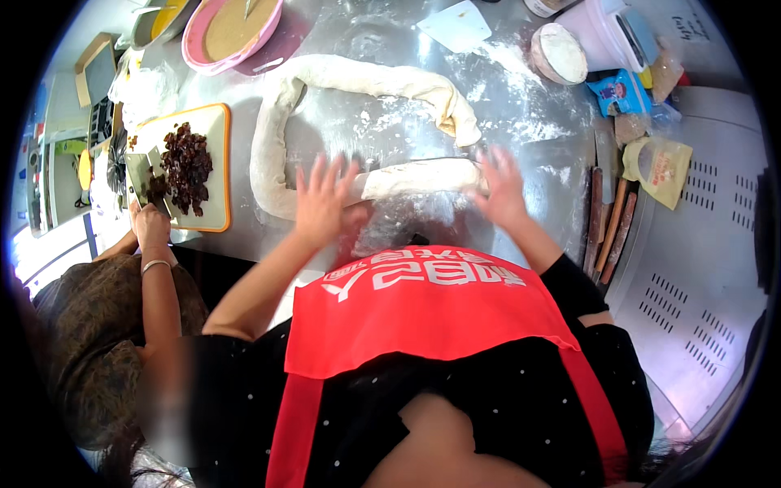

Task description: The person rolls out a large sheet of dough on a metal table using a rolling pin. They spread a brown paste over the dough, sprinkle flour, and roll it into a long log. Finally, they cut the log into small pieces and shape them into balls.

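Note:
A long, thick rope of dough (pixel 268 140) lies bent into a loop on the floured steel table, its two ends close together at the right. My left hand (pixel 326 198), fingers spread, is over the near stretch of the dough, to the left of its whiter section. By the near end of the rope, my right hand (pixel 501 189) is spread with its fingertips at the tip. Whether either palm presses on the dough cannot be told. The far end, just above my right hand, looks folded and creased.
A co-worker's hands (pixel 151 227) hold a cleaver (pixel 143 174) at chopped dark fruit (pixel 188 165) on a cutting board (pixel 221 146). Around the table are a pink bowl of batter (pixel 194 49), a white scraper (pixel 454 25), a flour bowl (pixel 558 55) and rolling pins (pixel 612 229).

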Action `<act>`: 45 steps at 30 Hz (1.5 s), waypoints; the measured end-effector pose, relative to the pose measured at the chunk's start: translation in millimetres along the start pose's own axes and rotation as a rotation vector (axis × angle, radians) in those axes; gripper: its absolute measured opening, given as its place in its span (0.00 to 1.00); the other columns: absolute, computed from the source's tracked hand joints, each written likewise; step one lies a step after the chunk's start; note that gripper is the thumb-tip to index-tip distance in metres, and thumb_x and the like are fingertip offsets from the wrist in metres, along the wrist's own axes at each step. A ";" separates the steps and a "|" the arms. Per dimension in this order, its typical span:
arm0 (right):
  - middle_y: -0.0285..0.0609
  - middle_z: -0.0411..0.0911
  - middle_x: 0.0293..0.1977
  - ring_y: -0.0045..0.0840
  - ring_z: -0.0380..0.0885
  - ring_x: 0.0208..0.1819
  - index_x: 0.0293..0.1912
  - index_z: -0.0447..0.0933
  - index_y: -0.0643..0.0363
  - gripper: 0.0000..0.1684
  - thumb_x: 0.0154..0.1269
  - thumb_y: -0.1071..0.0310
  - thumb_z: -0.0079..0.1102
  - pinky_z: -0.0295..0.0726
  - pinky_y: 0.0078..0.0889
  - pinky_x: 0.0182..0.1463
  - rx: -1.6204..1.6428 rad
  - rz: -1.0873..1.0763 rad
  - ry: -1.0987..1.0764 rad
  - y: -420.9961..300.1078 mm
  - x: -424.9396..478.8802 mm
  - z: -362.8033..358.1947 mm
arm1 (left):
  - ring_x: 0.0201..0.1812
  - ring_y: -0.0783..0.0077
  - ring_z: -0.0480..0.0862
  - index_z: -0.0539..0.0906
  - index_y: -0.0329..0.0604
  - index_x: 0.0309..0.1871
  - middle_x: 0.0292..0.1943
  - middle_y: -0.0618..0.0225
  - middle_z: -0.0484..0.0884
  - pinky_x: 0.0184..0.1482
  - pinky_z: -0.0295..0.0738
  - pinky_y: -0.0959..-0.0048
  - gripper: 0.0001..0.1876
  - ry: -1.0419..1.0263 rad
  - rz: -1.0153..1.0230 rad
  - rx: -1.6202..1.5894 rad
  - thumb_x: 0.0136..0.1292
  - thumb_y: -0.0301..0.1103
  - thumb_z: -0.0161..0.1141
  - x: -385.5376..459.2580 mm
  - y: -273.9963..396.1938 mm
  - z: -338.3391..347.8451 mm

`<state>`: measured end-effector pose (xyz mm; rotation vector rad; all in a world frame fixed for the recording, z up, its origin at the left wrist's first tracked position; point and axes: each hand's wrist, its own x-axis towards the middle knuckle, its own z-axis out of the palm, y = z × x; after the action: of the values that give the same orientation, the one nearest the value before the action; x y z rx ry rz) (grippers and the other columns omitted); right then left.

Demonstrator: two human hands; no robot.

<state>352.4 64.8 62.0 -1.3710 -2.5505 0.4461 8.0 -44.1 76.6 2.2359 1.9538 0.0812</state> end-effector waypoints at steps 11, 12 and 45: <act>0.52 0.58 0.67 0.51 0.57 0.67 0.66 0.64 0.52 0.38 0.60 0.50 0.61 0.63 0.63 0.64 0.049 0.498 -0.126 -21.6 142.6 31.0 | 0.50 0.68 0.76 0.74 0.46 0.59 0.47 0.70 0.78 0.50 0.70 0.64 0.36 0.025 0.199 0.047 0.47 0.51 0.69 55.5 -28.5 20.7; 0.52 0.61 0.65 0.49 0.60 0.65 0.65 0.64 0.53 0.36 0.60 0.51 0.61 0.65 0.60 0.64 -0.014 0.419 -0.232 7.9 161.6 36.5 | 0.51 0.67 0.75 0.74 0.46 0.59 0.48 0.69 0.78 0.52 0.70 0.63 0.37 0.029 0.206 0.021 0.46 0.50 0.70 59.6 -30.8 19.7; 0.46 0.80 0.43 0.32 0.82 0.44 0.53 0.71 0.64 0.18 0.67 0.64 0.53 0.83 0.33 0.47 2.124 0.949 -0.191 40.9 -42.0 11.9 | 0.51 0.53 0.80 0.77 0.41 0.53 0.50 0.54 0.80 0.53 0.75 0.62 0.36 -0.269 0.269 -0.386 0.40 0.48 0.76 97.9 145.2 37.7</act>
<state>403.0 49.0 34.4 -1.0740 -0.1251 2.2681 169.4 30.7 56.3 2.1064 1.3619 0.1662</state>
